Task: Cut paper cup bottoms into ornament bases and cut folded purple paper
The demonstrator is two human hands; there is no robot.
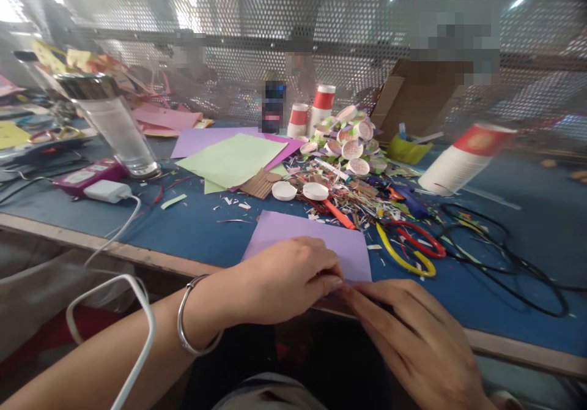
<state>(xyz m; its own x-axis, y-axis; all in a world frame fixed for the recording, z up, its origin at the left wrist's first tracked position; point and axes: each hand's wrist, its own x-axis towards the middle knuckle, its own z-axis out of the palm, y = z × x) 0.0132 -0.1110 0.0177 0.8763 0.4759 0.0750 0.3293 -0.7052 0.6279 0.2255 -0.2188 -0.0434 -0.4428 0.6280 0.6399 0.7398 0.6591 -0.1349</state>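
Note:
A sheet of light purple paper (352,254) lies at the table's front edge, its near side partly covered by my hands. Curled over that near edge, my left hand (291,281) has thumb and fingers pinched together on the paper. From the right, my right hand (417,330) meets it, fingertips pressed together at the same edge. What lies right between the fingertips is hidden. Just beyond the sheet are two small white paper discs (284,191) and an orange-red pen-like stick (338,214). Scissors with yellow and red handles (424,269) lie to the right.
Green paper (236,156), small decorated cup pieces (353,150) and paper scraps spread across the middle. A stack of paper cups (463,162) leans at right, near a black cable (509,257). At left stand a water bottle (117,125) and a charger (107,191), whose white cord crosses my left forearm.

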